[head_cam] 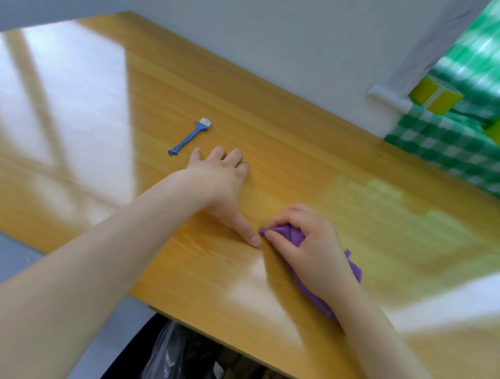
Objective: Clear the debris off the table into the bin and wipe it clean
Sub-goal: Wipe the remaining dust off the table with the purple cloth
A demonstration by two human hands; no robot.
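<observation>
A purple cloth (pixel 291 236) lies bunched on the wooden table (pixel 276 149), and my right hand (pixel 307 248) grips it with curled fingers, pressing it to the surface. Part of the cloth trails out under my wrist. My left hand (pixel 222 181) rests on the table beside it, thumb stretched out so its tip almost touches the cloth, fingers bent at the knuckles with nothing in them. Below the table's near edge stands a bin (pixel 226 371) lined with a clear plastic bag, holding brown debris.
A small blue brush (pixel 190 137) with pale bristles lies on the table just beyond my left hand. A green checked cloth (pixel 457 153) with yellow blocks on it covers the far right. A white wall runs along the table's far edge.
</observation>
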